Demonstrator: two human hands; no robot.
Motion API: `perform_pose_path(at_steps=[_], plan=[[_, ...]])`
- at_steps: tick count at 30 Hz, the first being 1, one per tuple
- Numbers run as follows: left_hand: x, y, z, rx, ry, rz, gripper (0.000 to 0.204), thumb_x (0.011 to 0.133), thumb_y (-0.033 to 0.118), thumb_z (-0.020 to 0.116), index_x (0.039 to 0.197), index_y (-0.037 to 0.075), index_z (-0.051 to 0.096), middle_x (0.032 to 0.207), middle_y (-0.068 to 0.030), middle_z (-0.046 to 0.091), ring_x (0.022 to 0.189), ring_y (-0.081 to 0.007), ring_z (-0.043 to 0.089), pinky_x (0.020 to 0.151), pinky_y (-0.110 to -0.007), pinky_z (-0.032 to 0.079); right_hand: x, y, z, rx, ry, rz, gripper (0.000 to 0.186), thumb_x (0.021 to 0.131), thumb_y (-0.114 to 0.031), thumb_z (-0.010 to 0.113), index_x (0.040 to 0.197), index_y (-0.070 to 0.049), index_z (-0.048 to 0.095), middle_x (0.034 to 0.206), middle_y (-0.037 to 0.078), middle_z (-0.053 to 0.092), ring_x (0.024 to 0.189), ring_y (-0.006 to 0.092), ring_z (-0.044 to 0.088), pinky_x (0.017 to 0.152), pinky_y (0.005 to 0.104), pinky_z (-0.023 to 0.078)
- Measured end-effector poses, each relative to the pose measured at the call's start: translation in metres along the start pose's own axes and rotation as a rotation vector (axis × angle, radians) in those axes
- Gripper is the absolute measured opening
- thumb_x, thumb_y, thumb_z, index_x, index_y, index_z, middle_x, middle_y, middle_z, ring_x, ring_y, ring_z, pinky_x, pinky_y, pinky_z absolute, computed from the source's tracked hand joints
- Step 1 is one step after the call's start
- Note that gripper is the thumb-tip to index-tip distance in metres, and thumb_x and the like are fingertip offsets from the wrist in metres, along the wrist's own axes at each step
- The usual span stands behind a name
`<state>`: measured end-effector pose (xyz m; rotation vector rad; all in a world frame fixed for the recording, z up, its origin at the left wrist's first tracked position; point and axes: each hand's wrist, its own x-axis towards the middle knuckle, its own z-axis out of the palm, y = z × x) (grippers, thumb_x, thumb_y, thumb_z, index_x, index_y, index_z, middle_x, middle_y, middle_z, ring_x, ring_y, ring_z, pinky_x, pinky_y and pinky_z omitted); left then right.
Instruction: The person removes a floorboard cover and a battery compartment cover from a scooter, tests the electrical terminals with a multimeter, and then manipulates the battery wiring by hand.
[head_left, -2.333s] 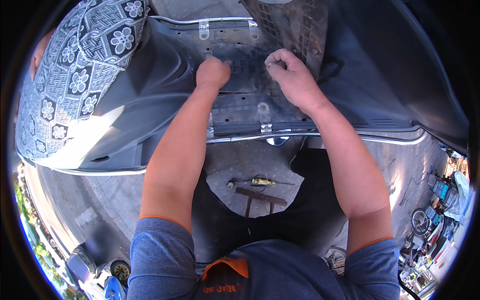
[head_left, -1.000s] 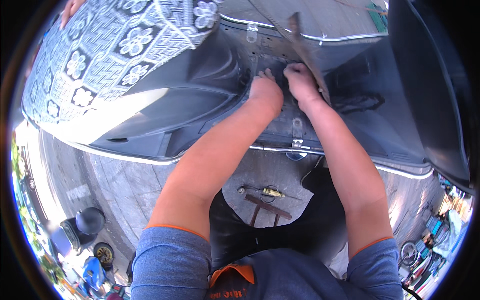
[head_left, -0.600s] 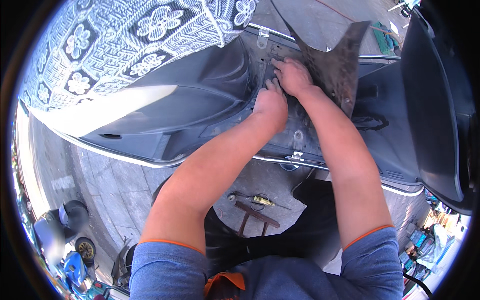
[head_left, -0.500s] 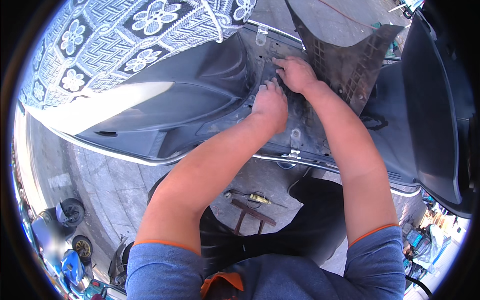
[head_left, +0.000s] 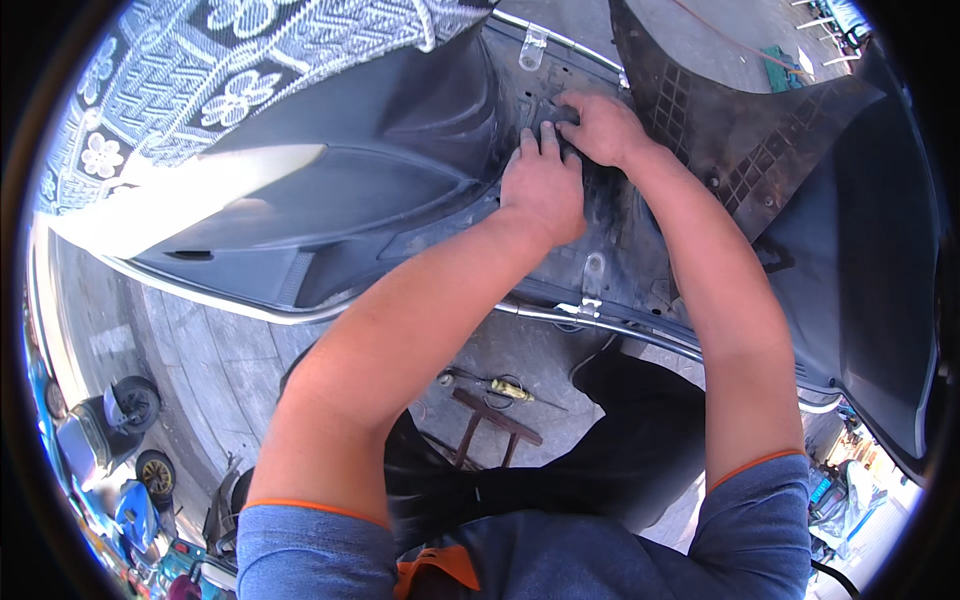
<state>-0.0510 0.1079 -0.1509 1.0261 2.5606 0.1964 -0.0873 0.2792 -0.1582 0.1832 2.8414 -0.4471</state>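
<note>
A scooter's bared floor section (head_left: 628, 265) lies under my hands, dusty and dark, with metal brackets along its edges. My left hand (head_left: 545, 185) rests on it with fingers stretched forward, slightly apart. Just beyond and to the right, my right hand (head_left: 605, 128) reaches down with index finger and thumb apart, touching the dark parts there. Its other fingers are partly hidden, and nothing shows clearly in its grasp. Close to the right hand, a loose dark plastic floor panel (head_left: 740, 125) stands tilted, its ribbed underside showing.
A patterned fabric cover (head_left: 240, 80) drapes the scooter's seat end at left. On the paving below lie a yellow-handled screwdriver (head_left: 510, 388) and a small brown stool (head_left: 490, 420), between my legs. The dark front shield (head_left: 880, 250) rises at right. Parked vehicles (head_left: 110, 440) stand at lower left.
The loose panel has swung to the right and lies lower. My left fingers have straightened and spread; my right hand has shifted slightly right and away from me.
</note>
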Motion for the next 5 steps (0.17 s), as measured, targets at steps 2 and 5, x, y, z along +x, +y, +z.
perform_pose_path(at_steps=[2,5], plan=[[-0.0028,0.0023,0.0012,0.038,0.020,0.016,0.086,0.085,0.040,0.082,0.158,0.006,0.053,0.172,-0.0304,0.032,0.158,-0.0497,0.034,0.129,-0.049,0.034,-0.0026,-0.0013,0.0000,-0.081,0.021,-0.017,0.050,0.094,-0.030,0.074,0.142,-0.013,0.069,0.137,0.019,0.072,0.131,0.0371,0.066,0.110,0.0482,0.053],[-0.0020,0.0026,-0.0068,0.039,-0.044,0.029,0.090,0.086,0.041,0.081,0.163,0.007,0.048,0.173,-0.0295,0.032,0.158,-0.0487,0.033,0.130,-0.048,0.032,0.0005,-0.0038,-0.0065,-0.067,-0.004,-0.010,0.054,0.095,-0.032,0.074,0.145,-0.014,0.067,0.143,0.020,0.069,0.133,0.0392,0.064,0.113,0.0497,0.051]])
